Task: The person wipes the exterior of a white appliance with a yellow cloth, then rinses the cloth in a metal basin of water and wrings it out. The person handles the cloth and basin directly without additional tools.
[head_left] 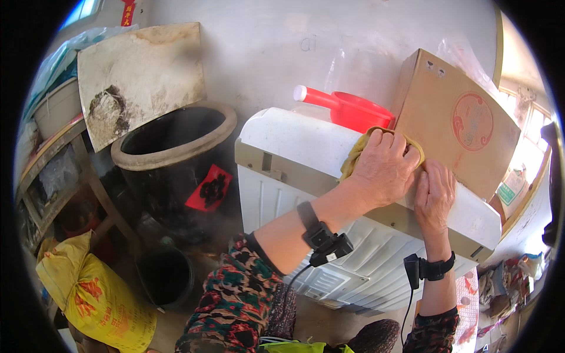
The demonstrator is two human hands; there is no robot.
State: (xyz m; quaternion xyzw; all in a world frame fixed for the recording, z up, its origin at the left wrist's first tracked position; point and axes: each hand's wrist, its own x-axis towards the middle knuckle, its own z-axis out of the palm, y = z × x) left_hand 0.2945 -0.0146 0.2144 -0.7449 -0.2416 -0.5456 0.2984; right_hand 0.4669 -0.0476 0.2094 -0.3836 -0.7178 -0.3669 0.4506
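Note:
My left hand [385, 166] is closed over a mustard-yellow cloth [355, 155], pressing it on the white top [306, 133] of a large appliance with ribbed panels [353, 253]. A red plastic dipper [358, 112] with a white-tipped handle lies on that top, just behind the cloth. Beside the left hand, my right hand [434, 194] rests at the appliance's edge, its fingers lying against the lower edge of a cardboard box [453, 117]. The right fingertips are partly hidden. Black devices are strapped to both wrists.
To the left stands a big dark vat [170, 194] with a thick rim, a stained board [141, 76] leaning over it. A dark bucket [165, 276] and a yellow sack [97, 294] sit on the floor. A wooden rack [50, 200] lines the left side. Clutter [506, 294] lies at right.

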